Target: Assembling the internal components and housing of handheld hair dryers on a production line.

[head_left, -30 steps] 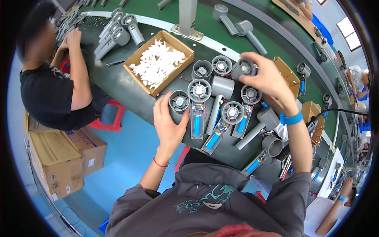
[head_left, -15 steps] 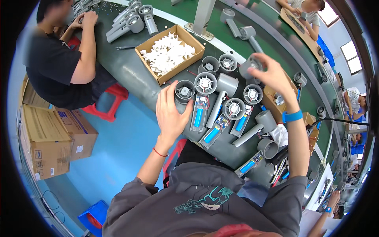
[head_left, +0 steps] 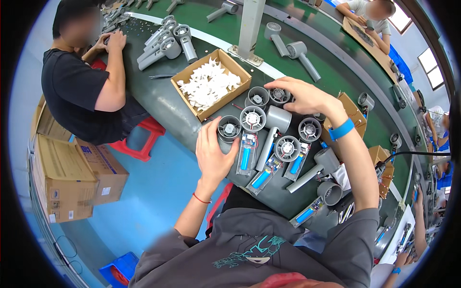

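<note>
Down on the floor at the left stand brown cardboard boxes [head_left: 72, 177] with small white labels. On the green bench [head_left: 163, 103] an open cardboard tray [head_left: 212, 84] holds white plastic fans. The left hand [head_left: 213, 153] lies with open fingers beside a grey round fan housing [head_left: 229, 128], touching it. The right hand [head_left: 300, 96] curls loosely over another housing [head_left: 280, 96], at the far end of the row.

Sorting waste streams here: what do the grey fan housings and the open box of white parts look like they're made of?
Grey fan housings: likely moulded plastic, matt, uniform grey with smooth curves. Open box: brown corrugated cardboard, raw flaps. White parts: probably plastic, plain white; too small to be sure.
</note>
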The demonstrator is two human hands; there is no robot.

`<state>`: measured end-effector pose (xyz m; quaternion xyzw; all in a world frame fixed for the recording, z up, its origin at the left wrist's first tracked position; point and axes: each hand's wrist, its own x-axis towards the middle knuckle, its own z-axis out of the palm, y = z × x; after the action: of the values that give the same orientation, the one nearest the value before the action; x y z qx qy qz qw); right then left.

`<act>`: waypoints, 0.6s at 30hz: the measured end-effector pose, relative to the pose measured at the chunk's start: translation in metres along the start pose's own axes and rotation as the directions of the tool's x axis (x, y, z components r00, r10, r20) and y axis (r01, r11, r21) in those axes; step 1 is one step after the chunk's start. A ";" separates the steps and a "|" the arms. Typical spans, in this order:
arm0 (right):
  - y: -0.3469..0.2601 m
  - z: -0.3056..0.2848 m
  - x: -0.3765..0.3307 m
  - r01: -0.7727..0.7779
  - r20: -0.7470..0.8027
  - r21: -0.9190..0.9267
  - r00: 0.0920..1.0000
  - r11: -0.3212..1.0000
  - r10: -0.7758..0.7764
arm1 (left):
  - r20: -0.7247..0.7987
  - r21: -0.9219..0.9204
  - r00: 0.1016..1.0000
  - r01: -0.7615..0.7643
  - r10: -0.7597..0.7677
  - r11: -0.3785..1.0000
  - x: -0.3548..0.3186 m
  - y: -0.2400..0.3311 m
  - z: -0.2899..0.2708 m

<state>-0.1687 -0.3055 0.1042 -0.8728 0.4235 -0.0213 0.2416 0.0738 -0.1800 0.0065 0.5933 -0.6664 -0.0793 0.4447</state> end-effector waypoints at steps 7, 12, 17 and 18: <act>0.006 -0.030 -0.034 0.172 -0.302 0.729 0.949 0.663 0.087 | 0.038 -0.019 0.999 0.021 -0.021 1.000 -0.001 0.002 -0.005; -0.014 -0.009 -0.103 0.337 -0.369 0.916 0.921 0.218 0.126 | 0.175 -0.081 0.980 0.109 -0.094 0.991 0.020 0.009 -0.009; -0.069 0.018 -0.157 0.401 -0.404 0.914 0.882 0.064 0.242 | 0.115 -0.166 0.993 0.024 -0.005 0.986 0.020 0.005 -0.006; -0.079 0.026 -0.167 0.403 -0.404 0.913 0.873 0.062 0.273 | 0.052 -0.122 0.999 0.002 0.004 0.993 0.012 0.010 -0.012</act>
<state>-0.2124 -0.1284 0.1442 -0.4479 0.2941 -0.5315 0.6561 0.0759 -0.1824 0.0265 0.5624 -0.6719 -0.1350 0.4626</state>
